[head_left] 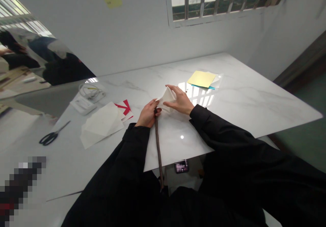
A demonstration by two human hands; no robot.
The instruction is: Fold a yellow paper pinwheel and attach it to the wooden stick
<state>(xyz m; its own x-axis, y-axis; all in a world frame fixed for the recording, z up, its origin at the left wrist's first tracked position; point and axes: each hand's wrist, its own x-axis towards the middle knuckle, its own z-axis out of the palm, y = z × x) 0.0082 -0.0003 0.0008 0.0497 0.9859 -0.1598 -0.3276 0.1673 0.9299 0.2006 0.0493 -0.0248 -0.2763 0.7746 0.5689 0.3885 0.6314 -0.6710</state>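
My left hand (pixel 148 114) is closed round the top of a thin brown stick (pixel 158 138), and it also pinches the near left edge of a piece of folded white paper (pixel 166 99). Down from that hand the stick runs past the table's front edge towards my lap. My right hand (pixel 179 99) holds the paper's other side, its index finger at the top peak and its thumb lower on the face. The paper stands up in a pointed shape above the table. Where it meets the stick is hidden by my left fingers.
Left of my hands lie white paper sheets (pixel 102 125), red paper pieces (pixel 124 107), a white box with a cable (pixel 84 105) and black-handled scissors (pixel 49 138). Yellow paper (pixel 201 79) lies at the back right of the marble-patterned table (pixel 244 98). A person (pixel 58 57) is at the far left.
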